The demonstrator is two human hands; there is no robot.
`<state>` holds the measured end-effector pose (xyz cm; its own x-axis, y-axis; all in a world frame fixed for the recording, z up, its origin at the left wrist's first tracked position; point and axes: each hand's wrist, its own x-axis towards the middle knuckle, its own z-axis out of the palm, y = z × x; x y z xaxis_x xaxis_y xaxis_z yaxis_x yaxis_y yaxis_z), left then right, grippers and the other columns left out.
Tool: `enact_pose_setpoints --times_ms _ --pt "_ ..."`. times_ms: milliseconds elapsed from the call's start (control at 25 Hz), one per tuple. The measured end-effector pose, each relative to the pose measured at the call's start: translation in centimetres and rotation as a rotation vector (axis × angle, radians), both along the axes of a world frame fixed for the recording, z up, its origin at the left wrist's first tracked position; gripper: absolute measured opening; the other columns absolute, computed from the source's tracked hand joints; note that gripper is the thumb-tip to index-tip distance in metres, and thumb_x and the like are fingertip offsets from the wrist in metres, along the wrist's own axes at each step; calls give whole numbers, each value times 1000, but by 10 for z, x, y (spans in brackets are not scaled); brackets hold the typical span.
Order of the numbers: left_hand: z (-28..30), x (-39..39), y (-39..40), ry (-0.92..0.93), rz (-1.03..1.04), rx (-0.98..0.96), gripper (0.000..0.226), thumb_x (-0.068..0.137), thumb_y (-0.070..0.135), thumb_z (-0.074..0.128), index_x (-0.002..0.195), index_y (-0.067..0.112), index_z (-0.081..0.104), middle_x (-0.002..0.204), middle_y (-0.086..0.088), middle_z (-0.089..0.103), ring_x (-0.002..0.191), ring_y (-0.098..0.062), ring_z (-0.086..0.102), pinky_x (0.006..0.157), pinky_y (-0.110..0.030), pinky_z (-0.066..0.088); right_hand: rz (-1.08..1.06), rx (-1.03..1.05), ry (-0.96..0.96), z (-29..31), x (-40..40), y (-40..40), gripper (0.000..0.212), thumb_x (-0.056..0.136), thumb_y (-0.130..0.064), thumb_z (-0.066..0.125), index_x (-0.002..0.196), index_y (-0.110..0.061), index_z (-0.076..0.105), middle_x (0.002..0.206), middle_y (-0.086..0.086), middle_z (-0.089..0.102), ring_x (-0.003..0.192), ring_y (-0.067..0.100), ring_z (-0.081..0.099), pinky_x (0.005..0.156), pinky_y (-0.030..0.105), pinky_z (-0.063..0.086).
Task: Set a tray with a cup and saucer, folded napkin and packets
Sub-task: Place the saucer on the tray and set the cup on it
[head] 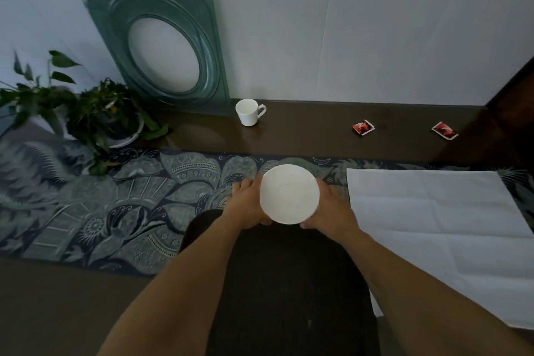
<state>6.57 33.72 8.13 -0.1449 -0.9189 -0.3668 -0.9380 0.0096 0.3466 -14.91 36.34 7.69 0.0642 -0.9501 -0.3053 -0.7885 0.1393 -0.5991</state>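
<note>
A white saucer point(289, 193) is held between my left hand point(248, 205) and my right hand point(332, 211), each gripping one side of its rim, above the far end of a dark tray point(289, 283) that lies under my forearms. A white cup point(249, 111) stands upright on the brown table by the wall, its handle to the right. Two red packets point(363, 126) point(444, 130) lie further right on the table. A white napkin point(439, 228) is spread flat to the right of the tray.
A patterned blue-green table runner point(101, 211) crosses the table under the tray and napkin. Potted plants point(95, 113) stand at the far left. A green glass panel with an oval opening point(164, 46) leans against the white wall.
</note>
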Motion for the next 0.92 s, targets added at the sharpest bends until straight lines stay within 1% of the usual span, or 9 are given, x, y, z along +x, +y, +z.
enact_pose_setpoints --times_ms 160,320,560,760,920 --pt "-7 23 36 -36 41 19 119 58 36 85 150 29 9 149 -7 28 139 -35 18 109 -62 25 14 -13 7 -9 23 35 112 54 -33 89 144 -25 24 138 6 41 124 26 45 96 45 47" --pt "-18 49 62 -33 34 41 117 59 36 85 149 29 11 147 -5 31 138 -34 18 106 -61 26 4 18 25 -17 51 63 113 55 -32 89 145 -25 21 138 7 39 126 27 44 97 49 47" --pt "-34 91 86 -45 5 58 116 59 39 83 150 28 11 143 -4 34 133 -36 22 105 -58 29 -26 68 66 -31 95 92 112 54 -35 87 144 -28 22 128 4 41 119 25 48 91 49 49" --pt "-50 114 98 -4 -1 92 116 58 37 83 149 30 11 141 -2 35 133 -37 23 106 -59 27 -41 95 147 -43 119 106 112 58 -39 85 146 -28 16 132 4 39 124 24 43 95 54 47" --pt "-61 123 104 9 -28 82 117 57 39 82 149 30 10 141 -2 35 133 -35 24 107 -58 26 -53 110 192 -52 129 116 113 57 -41 85 147 -27 17 133 3 40 124 23 43 96 52 46"
